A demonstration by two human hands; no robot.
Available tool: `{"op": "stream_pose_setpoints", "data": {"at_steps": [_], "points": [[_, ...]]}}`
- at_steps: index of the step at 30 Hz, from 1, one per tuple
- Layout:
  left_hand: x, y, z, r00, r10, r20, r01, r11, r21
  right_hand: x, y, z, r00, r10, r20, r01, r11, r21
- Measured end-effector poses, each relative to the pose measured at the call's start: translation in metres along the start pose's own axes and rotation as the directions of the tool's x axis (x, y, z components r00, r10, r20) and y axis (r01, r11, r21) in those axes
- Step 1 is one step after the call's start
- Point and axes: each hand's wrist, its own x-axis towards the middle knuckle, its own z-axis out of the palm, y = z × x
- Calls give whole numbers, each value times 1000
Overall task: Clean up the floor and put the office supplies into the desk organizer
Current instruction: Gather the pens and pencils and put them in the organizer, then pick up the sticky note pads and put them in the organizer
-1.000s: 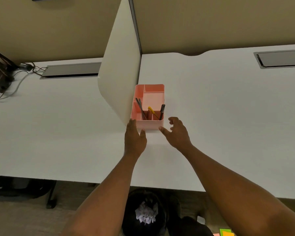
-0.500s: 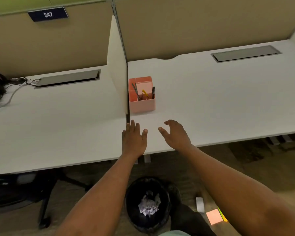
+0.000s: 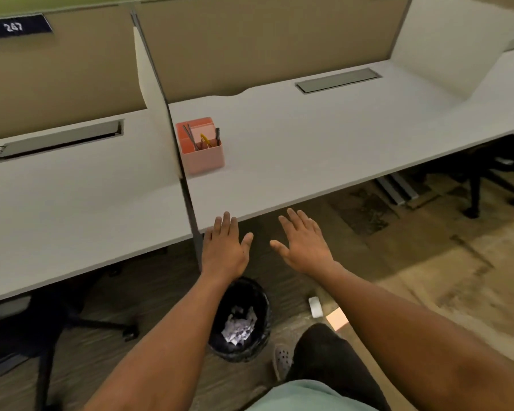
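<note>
I've pulled both hands back off the counter, left hand (image 3: 224,250) and right hand (image 3: 304,244) spread empty, the desk organizer (image 3: 201,146) now beyond them, sticky notes (image 3: 336,319) below my right hand next.

Soft indoor light is falling from overhead, w/ a warm yellowish cast. The desk (image 3: 324,143) top is reading bright and even, no hard glare. Under its front edge the floor is sitting in deep shadow; the bin (image 3: 241,320) is nearly black inside. Wide-angle lens is bending straight lines toward the frame edges. Motion blur is softening everything, esp. the number plate (image 3: 15,26) top left.
</note>
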Motion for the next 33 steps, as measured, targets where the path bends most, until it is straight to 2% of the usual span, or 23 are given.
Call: {"op": "stream_pose_setpoints", "data": {"at_steps": [5, 14, 18, 23, 29, 33], "points": [[-11, 35, 19, 999, 30, 33, -28, 999, -41, -31, 42, 0, 993, 122, -1, -122, 993, 9], [-4, 90, 83, 993, 47, 104, -42, 998, -53, -51, 147, 31, 969, 243, 48, -244, 969, 37], [0, 129, 132, 989, -12, 148, 20, 999, -49, -55, 210, 55, 960, 247, 135, -258, 963, 77], [-13, 186, 195, 960, -143, 242, 162, 985, -60, -63, 295, 82, 946, 196, 257, -237, 962, 136], [-20, 239, 269, 906, -218, 362, 253, 966, -53, -73, 384, 135, 893, 235, 385, -329, 924, 197], [-12, 259, 331, 875, -204, 439, 253, 966, -56, -78, 429, 197, 838, 276, 470, -416, 881, 225]]}}
